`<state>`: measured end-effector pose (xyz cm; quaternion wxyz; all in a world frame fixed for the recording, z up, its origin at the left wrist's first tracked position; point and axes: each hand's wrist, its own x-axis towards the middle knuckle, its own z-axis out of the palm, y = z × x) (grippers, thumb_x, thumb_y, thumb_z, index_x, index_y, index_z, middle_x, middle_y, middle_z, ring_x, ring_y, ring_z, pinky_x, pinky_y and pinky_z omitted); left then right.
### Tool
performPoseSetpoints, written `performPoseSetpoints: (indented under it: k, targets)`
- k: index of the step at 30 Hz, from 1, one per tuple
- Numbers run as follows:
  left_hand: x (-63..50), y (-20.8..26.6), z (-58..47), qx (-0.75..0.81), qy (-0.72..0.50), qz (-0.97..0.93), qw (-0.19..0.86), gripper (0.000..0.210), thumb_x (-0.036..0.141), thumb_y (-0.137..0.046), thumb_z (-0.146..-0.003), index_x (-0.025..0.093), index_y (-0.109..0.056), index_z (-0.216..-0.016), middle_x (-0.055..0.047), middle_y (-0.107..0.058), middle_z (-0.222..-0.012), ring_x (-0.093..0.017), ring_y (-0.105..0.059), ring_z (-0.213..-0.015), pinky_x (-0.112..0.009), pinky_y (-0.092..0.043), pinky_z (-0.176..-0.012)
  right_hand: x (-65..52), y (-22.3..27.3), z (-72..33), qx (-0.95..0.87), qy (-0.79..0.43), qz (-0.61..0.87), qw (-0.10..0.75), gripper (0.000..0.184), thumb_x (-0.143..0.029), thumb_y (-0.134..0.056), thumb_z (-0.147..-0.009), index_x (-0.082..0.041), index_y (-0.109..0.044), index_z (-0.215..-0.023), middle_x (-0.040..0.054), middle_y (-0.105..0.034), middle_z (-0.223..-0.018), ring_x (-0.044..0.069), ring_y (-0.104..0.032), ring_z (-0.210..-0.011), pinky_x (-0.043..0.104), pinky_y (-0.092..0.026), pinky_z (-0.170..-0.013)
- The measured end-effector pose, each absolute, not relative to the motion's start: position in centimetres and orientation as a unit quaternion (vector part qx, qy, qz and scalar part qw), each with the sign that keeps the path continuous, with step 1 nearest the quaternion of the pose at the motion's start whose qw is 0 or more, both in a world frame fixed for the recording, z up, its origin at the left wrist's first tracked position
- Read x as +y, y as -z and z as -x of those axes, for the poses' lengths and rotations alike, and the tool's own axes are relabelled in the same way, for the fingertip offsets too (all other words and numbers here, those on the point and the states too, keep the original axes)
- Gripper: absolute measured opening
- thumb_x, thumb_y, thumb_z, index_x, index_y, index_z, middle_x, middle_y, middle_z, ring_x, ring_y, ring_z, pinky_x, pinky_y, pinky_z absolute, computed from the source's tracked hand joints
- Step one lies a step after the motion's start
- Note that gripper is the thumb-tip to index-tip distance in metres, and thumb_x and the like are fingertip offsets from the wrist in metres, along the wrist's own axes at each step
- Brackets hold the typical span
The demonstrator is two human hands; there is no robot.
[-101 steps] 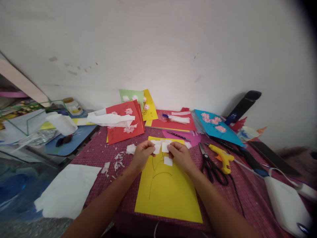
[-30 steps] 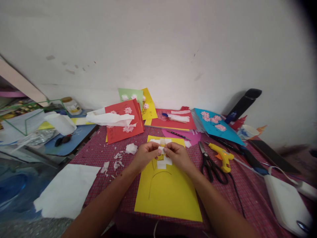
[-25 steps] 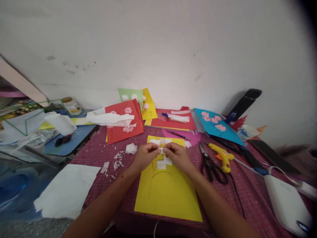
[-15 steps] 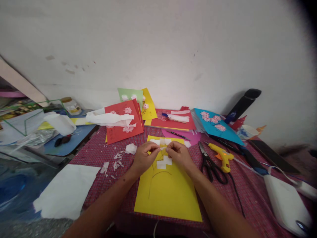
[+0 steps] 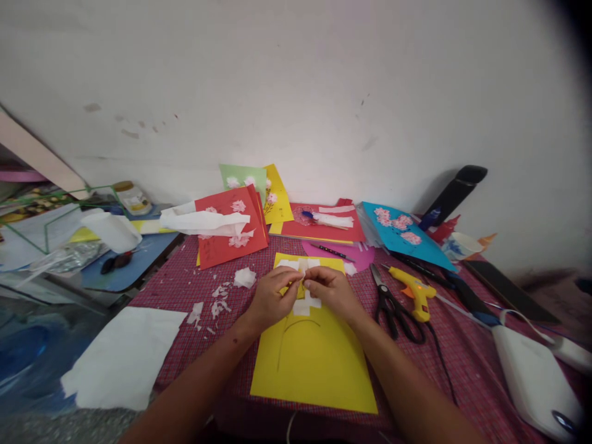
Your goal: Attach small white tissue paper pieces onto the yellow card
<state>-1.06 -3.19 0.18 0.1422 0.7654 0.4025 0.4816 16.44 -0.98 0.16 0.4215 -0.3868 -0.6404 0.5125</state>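
Observation:
A yellow sheet of paper [image 5: 319, 364] with dark drawn lines lies in front of me. Small white tissue squares [image 5: 301, 307] rest on its upper part. Over these squares, my left hand [image 5: 277, 295] and my right hand [image 5: 330, 291] meet, thumbs and fingers pinched. A small whitish bit, apparently tissue paper, shows between the fingertips; the fingers hide most of it. Left of the sheet are a crumpled tissue piece [image 5: 245, 277] and torn scraps [image 5: 221, 305]. Black-handled scissors [image 5: 393, 308] and a yellow glue gun [image 5: 416, 293] lie to the right.
Red cards with pink flowers [image 5: 231, 246] and a blue flower card [image 5: 407, 237] stand against the wall. A large white tissue sheet [image 5: 124, 357] lies at the left edge. A tissue roll [image 5: 113, 231] sits on the blue side table, and a white device [image 5: 531, 376] at the right.
My hands have drawn closer together, so the fingertips now nearly touch. The right hand has shifted slightly left. The paper and tools have stayed in place.

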Motion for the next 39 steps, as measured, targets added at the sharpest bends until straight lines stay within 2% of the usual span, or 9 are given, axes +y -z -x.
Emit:
performPoseSetpoints:
  k: [9,19,27,32,39]
  targets:
    - [-2.95,-0.13,1.1,0.42,-0.48,-0.754,0.157,0.016,0.02,-0.055,-0.084,0.022,-0.069,-0.092,-0.007,-0.069,-0.092,-0.018,-0.062,-0.089,-0.033,-0.048,-0.083,-0.8,0.35,-16.41,-0.651,-0.502,0.383,0.423,0.019,-0.033,-0.063,-0.077,-0.017,-0.066,-0.086,-0.0003,-0.059,-0.071,0.011,-0.049,-0.059,0.023,-0.039,-0.054]
    - [-2.98,-0.11,1.09,0.433,-0.473,-0.752,0.153,0.014,0.021,-0.055,-0.084,0.022,-0.068,-0.089,-0.007,-0.068,-0.089,-0.018,-0.061,-0.088,-0.031,-0.048,-0.081,-0.81,0.28,-16.3,-0.667,-0.469,0.414,0.406,0.014,-0.029,-0.059,-0.079,-0.018,-0.068,-0.079,-0.0026,-0.055,-0.059,0.011,-0.048,-0.053,0.022,-0.037,-0.05]
    - [-2.97,-0.12,1.08,0.432,-0.475,-0.752,0.146,0.011,0.02,-0.058,-0.082,0.021,-0.067,-0.089,-0.006,-0.067,-0.087,-0.017,-0.06,-0.085,-0.029,-0.047,-0.077,-0.91,0.28,-16.29,-0.668,-0.482,0.388,0.412,0.019,-0.035,-0.062,-0.079,-0.018,-0.069,-0.086,0.0,-0.06,-0.069,0.012,-0.051,-0.06,0.023,-0.04,-0.055]
    - [-2.96,-0.17,1.07,0.432,-0.482,-0.746,0.158,0.011,0.02,-0.059,-0.081,0.021,-0.067,-0.089,-0.006,-0.067,-0.087,-0.018,-0.06,-0.085,-0.029,-0.046,-0.078,-0.92,0.27,-16.26,-0.673,-0.468,0.404,0.407,0.015,-0.029,-0.059,-0.08,-0.018,-0.069,-0.082,-0.0016,-0.055,-0.06,0.011,-0.047,-0.055,0.021,-0.036,-0.05]
    - [-3.06,-0.48,1.11,0.437,-0.472,-0.749,0.159,0.012,0.018,-0.055,-0.084,0.02,-0.066,-0.088,-0.006,-0.067,-0.088,-0.017,-0.06,-0.086,-0.029,-0.046,-0.079,-0.91,0.2,-16.26,-0.668,-0.474,0.408,0.403,0.016,-0.022,-0.055,-0.077,-0.019,-0.07,-0.082,-0.0022,-0.056,-0.059,0.011,-0.049,-0.053,0.021,-0.037,-0.05]
